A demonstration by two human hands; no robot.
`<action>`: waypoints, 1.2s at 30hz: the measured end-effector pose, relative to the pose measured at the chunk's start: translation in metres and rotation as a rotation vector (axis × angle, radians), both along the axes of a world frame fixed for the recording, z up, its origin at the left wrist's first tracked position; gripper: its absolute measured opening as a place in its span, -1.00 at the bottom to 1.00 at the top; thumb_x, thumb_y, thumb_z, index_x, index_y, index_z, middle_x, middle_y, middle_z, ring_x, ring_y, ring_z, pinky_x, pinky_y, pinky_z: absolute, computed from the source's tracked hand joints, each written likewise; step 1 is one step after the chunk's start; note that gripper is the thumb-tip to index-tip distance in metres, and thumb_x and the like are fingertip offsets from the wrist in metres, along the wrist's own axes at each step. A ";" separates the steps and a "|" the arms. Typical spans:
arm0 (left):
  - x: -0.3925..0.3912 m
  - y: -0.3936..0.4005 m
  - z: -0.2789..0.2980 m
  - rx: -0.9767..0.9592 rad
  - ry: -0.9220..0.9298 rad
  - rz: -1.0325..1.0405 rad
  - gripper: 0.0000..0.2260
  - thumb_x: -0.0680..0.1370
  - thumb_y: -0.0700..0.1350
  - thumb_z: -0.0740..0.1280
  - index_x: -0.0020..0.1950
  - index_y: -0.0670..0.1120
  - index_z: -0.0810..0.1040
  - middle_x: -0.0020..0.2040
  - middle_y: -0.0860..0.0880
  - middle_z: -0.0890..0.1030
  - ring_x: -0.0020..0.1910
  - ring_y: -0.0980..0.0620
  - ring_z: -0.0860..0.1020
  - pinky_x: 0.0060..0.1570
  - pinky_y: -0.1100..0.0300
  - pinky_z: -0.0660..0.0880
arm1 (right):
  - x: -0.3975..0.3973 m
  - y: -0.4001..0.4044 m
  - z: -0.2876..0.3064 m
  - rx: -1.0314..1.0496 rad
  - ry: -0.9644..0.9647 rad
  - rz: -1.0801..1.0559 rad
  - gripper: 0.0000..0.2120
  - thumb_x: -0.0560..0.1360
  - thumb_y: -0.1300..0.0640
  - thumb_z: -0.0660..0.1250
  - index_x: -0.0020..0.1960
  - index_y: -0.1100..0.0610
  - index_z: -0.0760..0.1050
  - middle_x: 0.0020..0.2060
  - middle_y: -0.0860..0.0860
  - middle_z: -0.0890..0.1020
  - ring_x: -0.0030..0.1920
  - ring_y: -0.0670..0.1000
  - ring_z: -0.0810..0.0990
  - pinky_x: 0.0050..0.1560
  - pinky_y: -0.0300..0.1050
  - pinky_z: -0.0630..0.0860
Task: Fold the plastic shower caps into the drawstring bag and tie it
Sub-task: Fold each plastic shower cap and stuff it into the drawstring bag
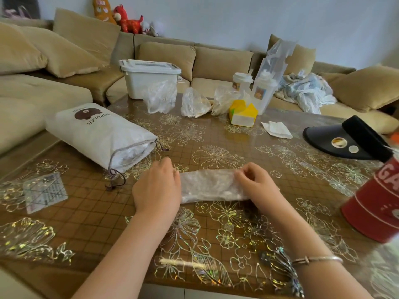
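Clear, crinkled plastic lies pinned between both hands: a shower cap (208, 185) flattened into a long strip on the tabletop (216, 234). The left hand (156, 188) presses flat on the strip's left end, palm down and fingers together, so it is not clasping anything, only holding down. The right hand (257, 186) has its grip closed, fingertips pinching the strip's right end as if ready to turn it over.

Just beyond the left hand and to its left lies the white drawstring bag (101, 135), on its side with the mouth open toward the hands, cords loose, and plastic already visible inside. Farther out past both hands sit three more crumpled caps (160, 98), still unfolded, in front of a white storage box (149, 77). A red can (377, 203) stands to the right of the right hand, with a black visor (343, 140) behind it.

The step in hand looks like folding this strip shorter. Thin film is springy and slick on the glossy cover, so if either hand lifts early the fold will likely spring open or slide. A loosely folded cap could also snag at the bag's mouth.
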State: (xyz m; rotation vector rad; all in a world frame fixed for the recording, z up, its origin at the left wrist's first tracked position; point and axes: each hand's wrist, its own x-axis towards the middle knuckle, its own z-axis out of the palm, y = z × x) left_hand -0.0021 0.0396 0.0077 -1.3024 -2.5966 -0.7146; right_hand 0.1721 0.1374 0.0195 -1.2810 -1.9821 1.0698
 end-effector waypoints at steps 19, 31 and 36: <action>0.012 -0.025 0.033 0.102 -1.332 -0.360 -0.73 0.50 -0.12 0.46 0.18 0.00 0.57 0.03 -0.03 0.67 -0.10 0.03 0.67 -0.25 0.20 0.57 | 0.012 -0.012 0.031 -0.553 0.800 0.062 -0.81 0.62 0.11 0.21 0.15 0.22 0.41 0.01 0.16 0.66 -0.11 0.08 0.71 -0.17 -0.06 0.67; 0.007 -0.007 0.011 0.430 -1.380 -0.136 -0.63 0.58 -0.31 0.30 0.34 -0.04 0.38 0.11 -0.07 0.63 -0.02 -0.01 0.66 -0.12 0.04 0.63 | 0.008 -0.038 -0.011 0.883 -0.301 0.472 -0.48 0.48 0.03 0.41 0.38 -0.06 0.31 0.53 -0.08 0.20 0.56 -0.03 0.10 0.49 -0.01 0.10; 0.008 -0.016 0.009 0.265 -0.600 -0.132 -0.43 0.50 -0.33 0.35 0.44 0.00 0.26 0.36 0.03 0.36 0.23 0.06 0.42 0.10 0.24 0.43 | 0.006 -0.038 -0.015 0.851 -0.315 0.534 -0.82 0.45 0.08 0.28 0.05 -0.01 0.52 0.25 -0.10 0.50 0.36 -0.02 0.37 0.36 0.03 0.37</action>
